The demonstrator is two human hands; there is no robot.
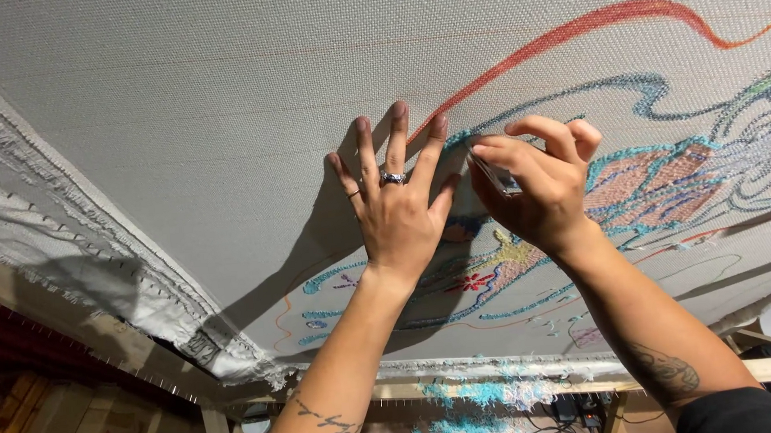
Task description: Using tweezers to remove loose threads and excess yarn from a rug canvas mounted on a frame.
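Your left hand (396, 214) lies spread-fingered on the stretched grey tufting cloth (215, 102) while your right hand (537, 183) pinches small metal scissors (494, 174) beside partly filled coloured yarn outlines (654, 180).

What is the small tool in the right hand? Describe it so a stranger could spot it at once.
Start at the big pale cloth stretched on the wooden frame. By the blue yarn outline, the right hand pinches a small silvery tool in its fingers. It alone is metallic there; the flat left hand holds nothing and wears a ring.
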